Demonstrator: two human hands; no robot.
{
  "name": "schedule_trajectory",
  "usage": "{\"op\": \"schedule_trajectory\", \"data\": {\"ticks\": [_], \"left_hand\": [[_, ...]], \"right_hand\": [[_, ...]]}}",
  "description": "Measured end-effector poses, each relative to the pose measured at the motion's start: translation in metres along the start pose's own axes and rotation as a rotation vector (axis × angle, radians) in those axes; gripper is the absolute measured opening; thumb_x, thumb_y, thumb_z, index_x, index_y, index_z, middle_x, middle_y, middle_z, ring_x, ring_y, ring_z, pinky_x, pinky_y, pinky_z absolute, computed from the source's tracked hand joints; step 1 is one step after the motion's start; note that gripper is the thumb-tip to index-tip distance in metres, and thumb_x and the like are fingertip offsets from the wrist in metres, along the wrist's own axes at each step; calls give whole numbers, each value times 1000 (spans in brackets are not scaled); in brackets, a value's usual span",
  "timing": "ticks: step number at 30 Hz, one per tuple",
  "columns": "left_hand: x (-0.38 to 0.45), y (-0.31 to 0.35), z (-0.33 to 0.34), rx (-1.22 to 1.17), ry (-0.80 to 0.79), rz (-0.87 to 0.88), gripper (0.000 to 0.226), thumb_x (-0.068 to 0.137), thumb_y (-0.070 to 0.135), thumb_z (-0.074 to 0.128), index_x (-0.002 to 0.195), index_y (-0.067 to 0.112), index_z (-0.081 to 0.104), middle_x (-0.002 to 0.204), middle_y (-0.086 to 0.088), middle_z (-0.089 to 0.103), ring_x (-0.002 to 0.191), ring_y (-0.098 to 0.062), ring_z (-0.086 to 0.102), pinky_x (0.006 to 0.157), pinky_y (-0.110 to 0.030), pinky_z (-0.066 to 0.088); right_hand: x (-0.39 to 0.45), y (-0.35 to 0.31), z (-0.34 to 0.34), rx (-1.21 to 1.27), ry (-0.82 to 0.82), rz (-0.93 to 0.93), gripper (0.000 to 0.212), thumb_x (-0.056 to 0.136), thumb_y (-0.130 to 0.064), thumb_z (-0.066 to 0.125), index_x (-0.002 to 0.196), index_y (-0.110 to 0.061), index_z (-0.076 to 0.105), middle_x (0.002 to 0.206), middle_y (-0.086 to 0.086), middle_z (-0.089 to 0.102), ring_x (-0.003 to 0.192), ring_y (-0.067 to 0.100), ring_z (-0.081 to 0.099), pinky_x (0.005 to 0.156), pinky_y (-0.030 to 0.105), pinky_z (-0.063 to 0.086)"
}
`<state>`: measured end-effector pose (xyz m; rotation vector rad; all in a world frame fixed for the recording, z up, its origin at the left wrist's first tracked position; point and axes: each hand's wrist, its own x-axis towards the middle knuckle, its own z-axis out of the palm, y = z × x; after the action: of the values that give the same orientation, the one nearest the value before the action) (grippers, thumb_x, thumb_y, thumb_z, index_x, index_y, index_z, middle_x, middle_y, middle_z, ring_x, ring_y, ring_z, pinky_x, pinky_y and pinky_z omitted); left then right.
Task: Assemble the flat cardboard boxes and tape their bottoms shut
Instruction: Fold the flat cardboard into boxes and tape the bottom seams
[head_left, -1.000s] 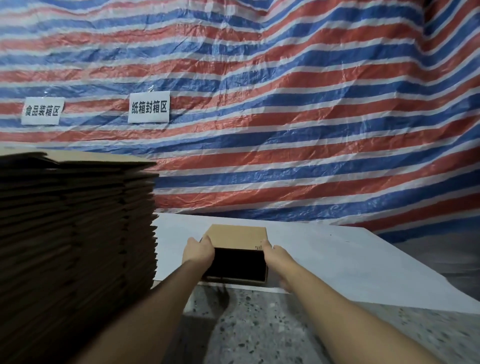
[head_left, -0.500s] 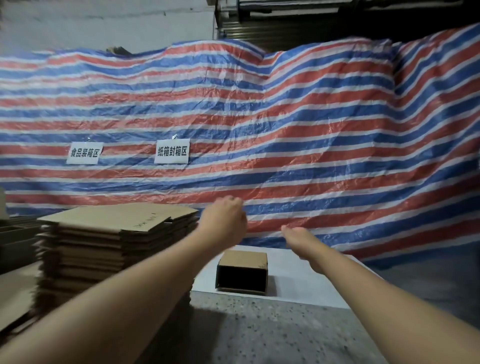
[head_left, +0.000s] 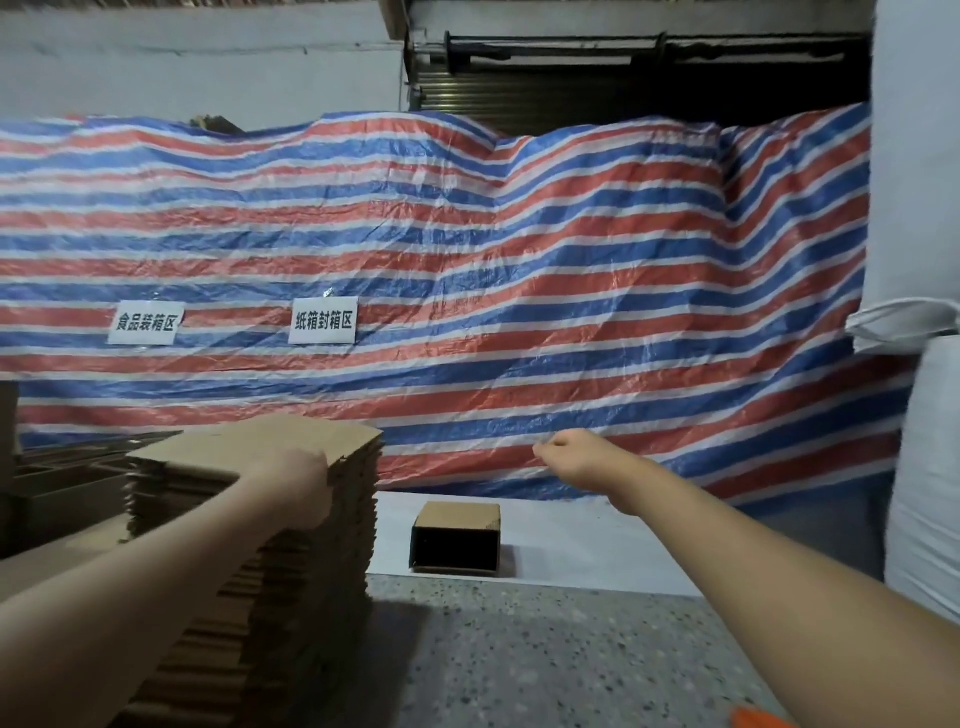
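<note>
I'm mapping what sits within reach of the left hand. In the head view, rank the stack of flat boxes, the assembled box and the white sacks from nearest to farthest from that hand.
From the left hand:
1. Stack of flat boxes, directly under the hand, on the left.
2. Assembled box, just right of the stack, on the white sheet.
3. White sacks, at the far right edge.

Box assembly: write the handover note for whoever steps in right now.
Left hand: reaching onto the stack of flat boxes, at its top sheet; grip unclear.
Right hand: in the air, loosely curled, holding nothing.
Assembled box: on its side on the white sheet, open end facing the camera, beside the stack.
Done: one box formed and set down; its taped bottom is not visible.
Left: take the next flat box, fold it, tape it. No tape in view.
</note>
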<state>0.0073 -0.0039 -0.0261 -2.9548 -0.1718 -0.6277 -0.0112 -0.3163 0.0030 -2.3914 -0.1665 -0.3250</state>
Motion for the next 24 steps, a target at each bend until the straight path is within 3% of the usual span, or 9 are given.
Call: {"op": "schedule_trajectory", "data": {"ticks": [4, 7, 9, 11, 13, 16, 19, 21, 24], "left_hand": [[-22, 2, 1, 14, 220, 99, 24, 101, 28, 40, 114, 19, 58, 108, -2, 65, 98, -22, 61, 83, -36, 51], [-38, 1, -18, -46, 462, 211, 22, 104, 29, 40, 104, 18, 59, 97, -2, 68, 84, -23, 63, 74, -35, 50], [-45, -2, -44, -187, 601, 248, 16, 101, 24, 48, 102, 16, 62, 90, -5, 69, 75, -26, 64, 66, -37, 51], [-51, -2, -76, -392, 653, 272, 12, 96, 17, 56, 105, 16, 65, 91, -7, 71, 73, -28, 63, 63, -36, 50], [-56, 2, -110, -572, 692, 297, 14, 96, 18, 57, 105, 19, 68, 90, -2, 69, 73, -22, 59, 61, -31, 44], [-66, 13, -144, -771, 661, 321, 11, 99, 30, 53, 97, 32, 64, 83, 12, 62, 73, -8, 55, 61, -26, 40], [-72, 25, -150, -1022, 489, 364, 14, 99, 35, 54, 92, 29, 64, 80, 10, 67, 76, -6, 61, 64, -28, 45], [-74, 33, -142, -1226, 331, 379, 14, 98, 37, 53, 95, 31, 65, 81, 12, 70, 78, -1, 64, 68, -26, 46], [-68, 50, -119, -1446, 240, 297, 14, 98, 38, 54, 100, 29, 64, 96, 4, 70, 89, -12, 64, 79, -32, 52]], "right_hand": [[-5, -4, -1, 14, -24, -7, 38, 106, -38, 42, 128, -10, 56, 118, 12, 57, 100, 23, 55, 83, 37, 41], [-5, -8, 3, 35, 14, -38, 31, 105, -37, 43, 96, -12, 57, 92, 10, 54, 80, 18, 51, 71, 33, 40], [-5, -13, 2, 103, 80, -76, 33, 105, -42, 44, 88, -15, 52, 84, 4, 50, 75, 15, 48, 68, 32, 40], [-2, -19, -4, 234, 145, -104, 37, 102, -52, 44, 105, -16, 52, 96, 0, 53, 88, 15, 53, 76, 34, 43], [-1, -23, -16, 381, 201, -127, 56, 98, -61, 45, 129, -14, 47, 116, 1, 52, 107, 20, 51, 87, 38, 41], [-3, -25, -33, 597, 284, -165, 81, 90, -72, 48, 147, -16, 37, 143, 3, 44, 131, 26, 44, 100, 44, 37], [-14, -20, -45, 740, 333, -250, 73, 74, -78, 50, 125, -26, 50, 119, -13, 57, 112, 12, 54, 93, 34, 36], [-21, -12, -52, 795, 364, -284, 64, 75, -76, 53, 113, -24, 60, 107, -8, 67, 100, 11, 62, 83, 31, 45], [-33, -1, -58, 790, 462, -257, 60, 77, -72, 60, 109, -21, 66, 101, -4, 74, 95, 18, 69, 71, 31, 53]]}}
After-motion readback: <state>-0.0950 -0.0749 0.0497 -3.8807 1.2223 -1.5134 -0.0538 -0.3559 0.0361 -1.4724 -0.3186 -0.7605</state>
